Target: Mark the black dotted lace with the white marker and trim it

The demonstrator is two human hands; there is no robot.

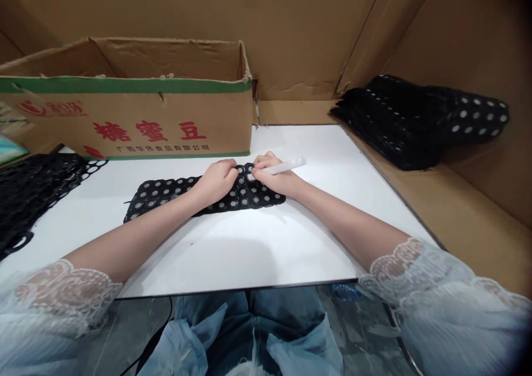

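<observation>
A black openwork piece with rows of pale round dots (153,193) lies lengthwise on the white table. My left hand (218,182) is closed on its far edge near the middle, thumb on top and fingers curled over. Close beside it, my right hand (276,176) holds a white pen-shaped tool (286,166). The tool's rear end points up to the right, and its tip is down at the dotted piece by my left thumb. Exactly where the tip touches is too small to tell.
An open cardboard box (166,121) with a green rim stands behind the piece. Black ring-patterned netting (37,193) lies at the left. A stack of black dotted pieces (415,115) rests on cardboard at the right. Tall cardboard walls (299,32) enclose the back and right of the table (233,259).
</observation>
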